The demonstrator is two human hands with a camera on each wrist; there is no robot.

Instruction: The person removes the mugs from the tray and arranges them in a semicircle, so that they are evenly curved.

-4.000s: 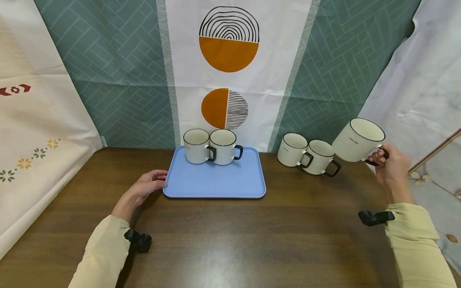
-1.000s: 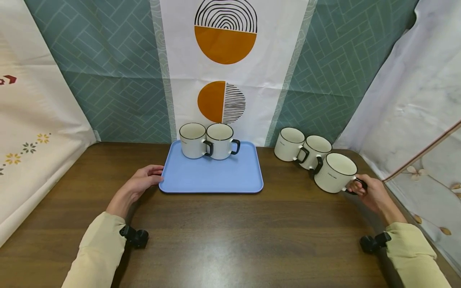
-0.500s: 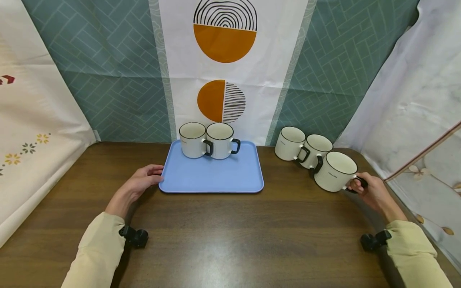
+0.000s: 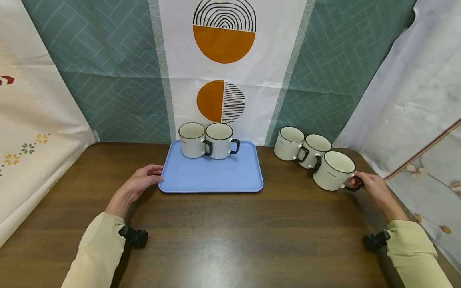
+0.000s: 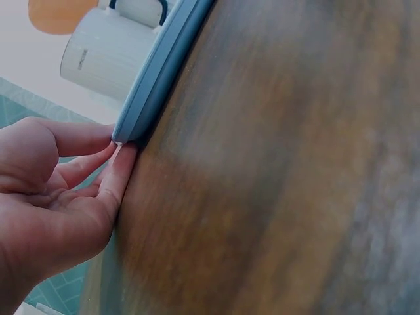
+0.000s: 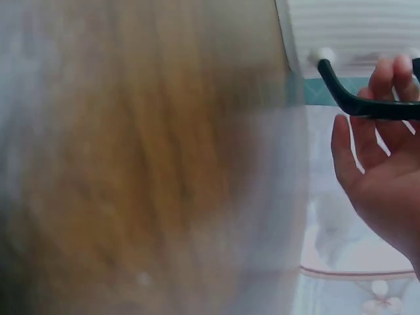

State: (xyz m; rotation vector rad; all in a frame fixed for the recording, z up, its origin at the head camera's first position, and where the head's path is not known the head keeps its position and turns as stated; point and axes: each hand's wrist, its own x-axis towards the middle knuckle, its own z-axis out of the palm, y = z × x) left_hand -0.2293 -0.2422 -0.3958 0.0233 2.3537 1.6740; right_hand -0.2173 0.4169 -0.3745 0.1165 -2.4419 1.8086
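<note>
Gap between the blue tray (image 4: pixel 212 178) and the 3 bunched mugs (image 4: pixel 331 174) on the right looks passable, but the cloth backdrop (image 4: pixel 320 84) walls off the rear.

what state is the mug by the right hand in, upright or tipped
Upright: the white black-rimmed mug stands with its opening facing up.

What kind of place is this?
Perhaps an indoor tabletop set up specially: there's a brown table, a creased green patterned cloth hanging behind it, and a blue tray holding two white mugs.
</note>
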